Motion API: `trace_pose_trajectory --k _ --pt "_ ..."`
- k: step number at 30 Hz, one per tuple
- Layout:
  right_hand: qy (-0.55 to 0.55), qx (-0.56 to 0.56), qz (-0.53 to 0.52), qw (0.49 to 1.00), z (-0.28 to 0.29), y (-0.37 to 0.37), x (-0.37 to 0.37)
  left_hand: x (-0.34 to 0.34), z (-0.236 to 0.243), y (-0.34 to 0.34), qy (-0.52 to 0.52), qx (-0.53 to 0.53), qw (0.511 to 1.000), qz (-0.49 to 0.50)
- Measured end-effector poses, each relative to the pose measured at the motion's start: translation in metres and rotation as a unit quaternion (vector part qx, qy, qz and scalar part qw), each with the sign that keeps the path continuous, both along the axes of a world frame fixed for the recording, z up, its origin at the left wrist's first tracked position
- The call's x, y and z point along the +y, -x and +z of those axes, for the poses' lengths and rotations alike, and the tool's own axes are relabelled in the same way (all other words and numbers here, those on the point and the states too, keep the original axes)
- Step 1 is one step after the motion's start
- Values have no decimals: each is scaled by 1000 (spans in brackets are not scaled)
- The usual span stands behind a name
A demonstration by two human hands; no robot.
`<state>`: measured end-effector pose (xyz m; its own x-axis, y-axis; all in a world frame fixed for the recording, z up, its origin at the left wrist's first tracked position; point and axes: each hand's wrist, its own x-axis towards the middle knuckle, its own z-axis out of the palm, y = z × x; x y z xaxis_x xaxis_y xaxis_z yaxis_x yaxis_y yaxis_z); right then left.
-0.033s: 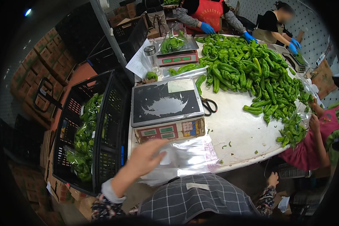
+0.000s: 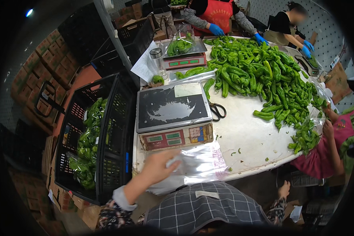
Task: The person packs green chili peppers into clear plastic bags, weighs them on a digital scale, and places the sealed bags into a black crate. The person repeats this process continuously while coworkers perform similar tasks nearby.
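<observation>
Over a stack of clear plastic bags (image 2: 202,163) at the table's near edge, my left hand (image 2: 158,169) hovers or rests lightly. Its fingers stretch toward the scale, the thumb stands apart, and nothing shows in its grasp. Just beyond lies a digital scale (image 2: 171,114) with a worn, bare platform and a lit front panel. My right hand (image 2: 284,190) hangs low at my right side, away from the table. Its fingers are loosely bent with nothing visible in them. A large heap of green peppers (image 2: 251,70) covers the far right of the table.
Bagged peppers (image 2: 88,145) fill a black crate (image 2: 106,165) on the left. Black-handled scissors (image 2: 218,111) lie beside the scale. Behind it stand a glass jar (image 2: 157,61) and a second scale (image 2: 185,61) bearing a bag. Co-workers' gloved hands (image 2: 216,29) reach in; another person holds a pepper bag (image 2: 305,137).
My left hand has moved slightly right and down over the plastic bags. My right hand has barely shifted.
</observation>
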<state>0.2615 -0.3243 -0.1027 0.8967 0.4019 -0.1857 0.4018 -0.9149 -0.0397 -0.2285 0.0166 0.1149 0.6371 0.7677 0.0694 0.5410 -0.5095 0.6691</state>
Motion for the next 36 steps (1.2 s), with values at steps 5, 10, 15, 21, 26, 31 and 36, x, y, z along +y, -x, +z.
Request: trace_pose_trajectory --k 5,10,15,21,26,31,36 --pt "-217 -34 4 975 -36 -13 -40 -16 -136 -63 -100 80 991 46" --pt "-388 -12 66 919 2 -25 4 -15 -180 -75 -120 93 987 59" --pt "-454 79 70 885 59 -20 73 18 -162 -63 55 27 998 27" --pt "-471 242 147 836 88 4 147 25 -95 -67 29 15 999 17" --pt "-413 378 259 787 116 54 203 8 -27 -50 -11 -84 988 132" --pt "-469 590 341 562 181 106 246 -22 42 -106 -167 -75 979 90" --pt "-417 679 317 515 206 114 274 -20 26 -172 -319 -41 947 -10"
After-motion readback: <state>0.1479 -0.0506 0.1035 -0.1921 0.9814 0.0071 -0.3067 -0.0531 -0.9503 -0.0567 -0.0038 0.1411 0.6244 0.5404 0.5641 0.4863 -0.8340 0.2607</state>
